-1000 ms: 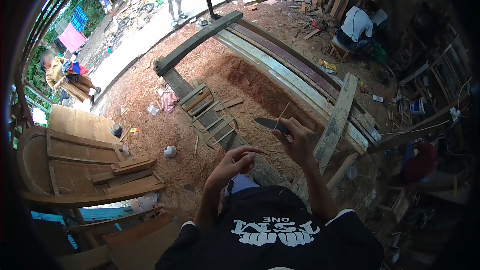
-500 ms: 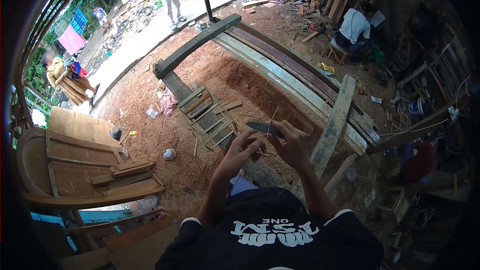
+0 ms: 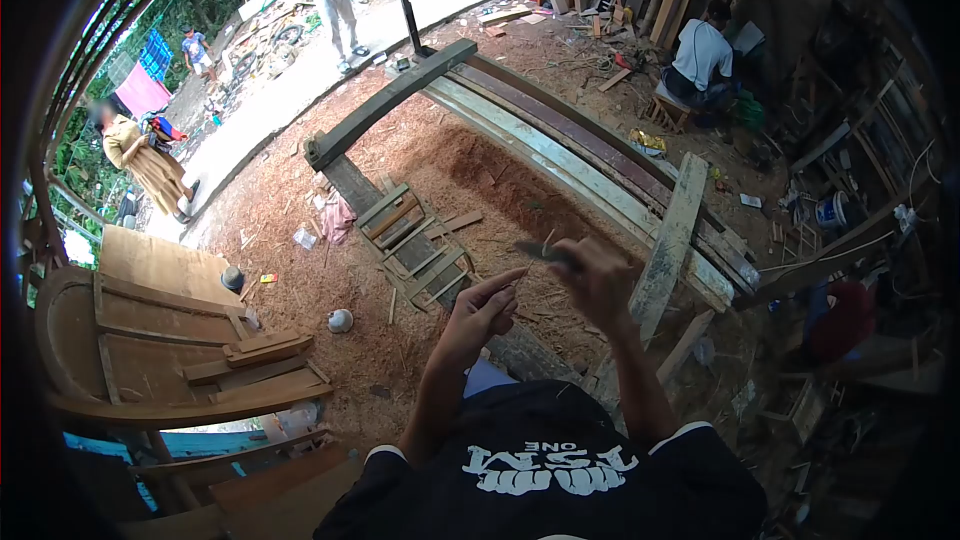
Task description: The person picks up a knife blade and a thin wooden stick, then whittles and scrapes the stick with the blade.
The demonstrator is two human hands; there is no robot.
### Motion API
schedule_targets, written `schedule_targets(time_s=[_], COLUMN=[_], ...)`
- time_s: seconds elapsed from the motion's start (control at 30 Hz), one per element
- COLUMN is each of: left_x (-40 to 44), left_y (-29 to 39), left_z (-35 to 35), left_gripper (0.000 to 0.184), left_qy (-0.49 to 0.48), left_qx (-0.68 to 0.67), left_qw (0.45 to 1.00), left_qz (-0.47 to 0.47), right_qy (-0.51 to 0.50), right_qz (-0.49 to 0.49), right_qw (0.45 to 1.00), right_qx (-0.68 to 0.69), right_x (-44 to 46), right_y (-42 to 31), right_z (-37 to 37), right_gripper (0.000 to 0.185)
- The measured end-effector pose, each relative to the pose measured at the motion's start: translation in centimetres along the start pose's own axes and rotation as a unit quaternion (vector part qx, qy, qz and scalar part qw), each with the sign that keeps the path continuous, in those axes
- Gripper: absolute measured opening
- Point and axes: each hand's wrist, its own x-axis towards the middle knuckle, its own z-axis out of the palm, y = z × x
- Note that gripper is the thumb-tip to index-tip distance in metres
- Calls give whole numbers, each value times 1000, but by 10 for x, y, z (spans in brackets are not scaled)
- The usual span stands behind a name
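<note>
Pinched between the fingertips of my left hand (image 3: 482, 312) is a thin wooden stick (image 3: 549, 237), slanting up and to the right. My right hand (image 3: 600, 282), slightly blurred, is closed around a knife. The dark knife blade (image 3: 540, 252) points left and lies across the stick, just above my left fingertips; whether it cuts into the wood I cannot tell. Below and beyond my left hand, a small wooden slatted frame (image 3: 415, 245) rests on a long plank (image 3: 350, 185).
Long painted boards (image 3: 560, 155) stretch away at the right, crossed by a weathered beam (image 3: 670, 235). Wooden panels (image 3: 150, 310) stand at the left. A round whitish object (image 3: 340, 320) sits on the shavings. One person (image 3: 700, 55) sits at the back right; others stand along the path (image 3: 250, 105).
My right hand has moved slightly right and lifted a little, drawing the knife away from my left fingers. My left hand has shifted slightly down and left, with the stick still in it.
</note>
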Motion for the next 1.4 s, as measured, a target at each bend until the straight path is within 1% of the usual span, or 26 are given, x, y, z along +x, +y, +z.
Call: schedule_targets(time_s=[0.03, 0.07, 0.17, 0.2, 0.27, 0.3, 0.33, 0.37, 0.43, 0.47, 0.57, 0.6, 0.67, 0.77, 0.87, 0.9, 1.0, 1.07, 1.1, 1.13, 1.17, 1.27, 1.37, 1.4], left_x=[-1, -2, 0, -1, -5, -7, -9, -9, -6, -5, -3, -3, -2, -6, -7, -7, -9, -7, -8, -10, -13, -14, -8, -9], left_y=[1, 2, -9, -6, 0, -1, -2, -1, -4, -7, -6, -8, -14, -11, -16, -15, -17, -16, -14, -12, -12, -14, -20, -17], left_z=[2, 3, -1, 0, 1, 0, -2, -3, -3, -1, 4, 3, 1, 5, 10, 10, 9, 7, 8, 11, 12, 5, 4, 4], left_gripper=[38, 38, 39, 39, 39, 39, 39, 39, 40, 41, 40, 40, 41, 41, 40, 40, 41, 40, 37, 34, 31, 28, 33, 35], left_qy=[-1, -2, 52, 32, -5, -7, -8, -10, 16, 27, 26, 13, -11, -2, 8, 5, -1, -4, -4, -4, -4, -45, 10, 6], left_qx=[-8, -16, 5, -2, -18, -18, -17, -16, -32, -42, -34, -48, -75, -85, -28, -36, -56, -62, -62, -63, -64, -94, -57, -66], left_qw=[1000, 1000, 997, 999, 1000, 999, 999, 999, 999, 998, 998, 998, 996, 994, 999, 998, 997, 996, 996, 996, 996, 993, 997, 996], left_qz=[-1, -3, -50, -43, -25, -29, -32, -33, -36, -39, -49, -47, -46, -75, -40, -42, -55, -61, -59, -59, -60, -61, -54, -56], right_qy=[30, 20, -67, -65, 18, 58, 81, 50, -14, -4, -28, -49, -67, -86, -92, -93, -46, -27, -18, -30, -45, -87, -91, -77], right_qz=[30, 42, -66, -60, 72, 135, 125, 104, 70, 39, 25, 5, 9, 12, -4, -13, -19, 21, 40, 49, 35, 7, 17, 21], right_qw=[999, 999, 995, 996, 997, 989, 989, 993, 997, 998, 993, 995, 993, 992, 993, 993, 996, 997, 997, 997, 996, 992, 993, 995], right_qx=[2, 2, 31, 32, 22, 19, 16, 22, 30, 57, 111, 82, 94, 95, 74, 65, 73, 65, 60, 49, 66, 97, 68, 66], right_x=[4, 2, -10, -12, -5, -2, 1, 0, -10, -16, -28, -28, -29, -30, -32, -32, -29, -27, -24, -21, -23, -29, -27, -27], right_y=[5, 3, -14, -11, 7, 16, 20, 18, -7, -12, -24, -29, -27, -24, -31, -33, -23, -12, -10, -14, -20, -27, -11, -15], right_z=[-1, -1, 5, 7, -1, -5, -8, -9, -14, -5, 9, 8, 8, 5, -2, -3, -1, -4, -6, -12, -12, -9, -9, -6], right_gripper=[32, 32, 32, 31, 31, 31, 30, 30, 29, 26, 29, 29, 29, 30, 31, 31, 29, 29, 29, 29, 30, 32, 32, 32])
